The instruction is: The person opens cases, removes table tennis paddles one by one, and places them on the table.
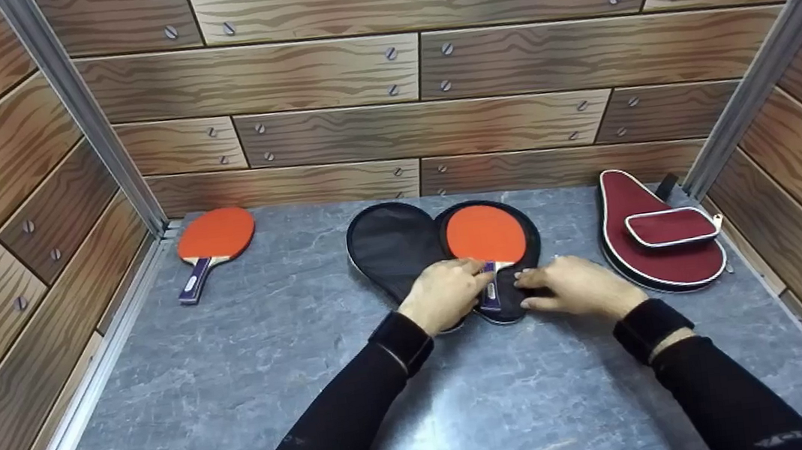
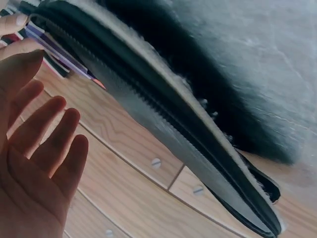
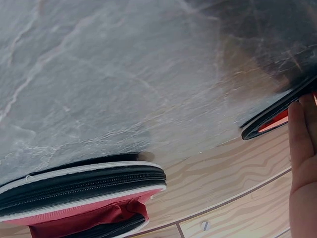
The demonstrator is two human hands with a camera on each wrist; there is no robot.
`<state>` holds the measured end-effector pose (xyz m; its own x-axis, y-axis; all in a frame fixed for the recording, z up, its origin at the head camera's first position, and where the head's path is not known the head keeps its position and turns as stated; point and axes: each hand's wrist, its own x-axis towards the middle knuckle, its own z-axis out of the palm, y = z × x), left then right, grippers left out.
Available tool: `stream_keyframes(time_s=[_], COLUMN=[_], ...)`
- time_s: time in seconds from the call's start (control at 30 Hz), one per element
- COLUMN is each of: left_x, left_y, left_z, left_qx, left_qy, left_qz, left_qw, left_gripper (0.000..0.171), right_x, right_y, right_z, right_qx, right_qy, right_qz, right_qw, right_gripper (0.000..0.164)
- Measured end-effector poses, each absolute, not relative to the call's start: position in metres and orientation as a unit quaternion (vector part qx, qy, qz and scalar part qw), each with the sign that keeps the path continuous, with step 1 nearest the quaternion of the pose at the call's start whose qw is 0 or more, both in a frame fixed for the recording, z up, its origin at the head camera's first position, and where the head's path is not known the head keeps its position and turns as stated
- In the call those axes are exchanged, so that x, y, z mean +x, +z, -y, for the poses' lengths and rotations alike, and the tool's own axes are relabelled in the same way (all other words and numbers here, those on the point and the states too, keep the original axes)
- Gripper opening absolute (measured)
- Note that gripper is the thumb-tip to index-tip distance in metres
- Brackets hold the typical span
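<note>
A table tennis paddle with orange rubber and a purple handle lies in one half of an unfolded black paddle case. My left hand pinches the handle between thumb and fingers. In the left wrist view, the other fingers of that hand spread loosely beside the purple handle, and the case's zippered rim stretches past them. On the paddle's right, my right hand touches the case edge with extended fingers. In the right wrist view its fingers lie against the black rim; the fingertips are partly cut off.
A second orange paddle lies at the back left. At the right rests a dark red paddle case with white piping and a small front pocket. Wood-patterned panels enclose the grey marbled tabletop at the back and both sides.
</note>
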<state>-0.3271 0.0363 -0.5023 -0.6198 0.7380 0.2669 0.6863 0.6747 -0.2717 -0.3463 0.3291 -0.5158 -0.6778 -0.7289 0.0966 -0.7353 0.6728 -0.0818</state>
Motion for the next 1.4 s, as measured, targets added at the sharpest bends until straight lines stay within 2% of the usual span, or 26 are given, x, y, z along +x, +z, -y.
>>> stream_keyframes(time_s=[0.13, 0.37, 0.6, 0.8, 1.4], left_x=[-0.329, -0.329, -0.327, -0.325, -0.331], left_y=[-0.505, -0.504, -0.508, -0.507, -0.508], left_z=[-0.044, -0.052, -0.055, -0.056, -0.05], left_qx=[-0.425, -0.469, -0.471, -0.473, -0.497], left_qy=[0.119, 0.172, 0.178, 0.157, 0.169], left_qz=[0.876, 0.851, 0.851, 0.853, 0.833], left_qw=[0.194, 0.161, 0.152, 0.156, 0.175], left_gripper=[0.031, 0.038, 0.036, 0.03, 0.027], right_x=[-0.346, -0.345, -0.345, -0.346, -0.345], right_y=[-0.517, -0.516, -0.515, -0.515, -0.517], right_z=[-0.329, -0.329, -0.329, -0.329, -0.33], right_qx=[0.404, 0.411, 0.405, 0.403, 0.386], right_qy=[0.06, 0.065, 0.063, 0.068, 0.067], right_qz=[0.912, 0.909, 0.912, 0.912, 0.92], right_qw=[0.034, 0.04, 0.032, 0.03, 0.022], right_gripper=[0.036, 0.035, 0.037, 0.037, 0.04])
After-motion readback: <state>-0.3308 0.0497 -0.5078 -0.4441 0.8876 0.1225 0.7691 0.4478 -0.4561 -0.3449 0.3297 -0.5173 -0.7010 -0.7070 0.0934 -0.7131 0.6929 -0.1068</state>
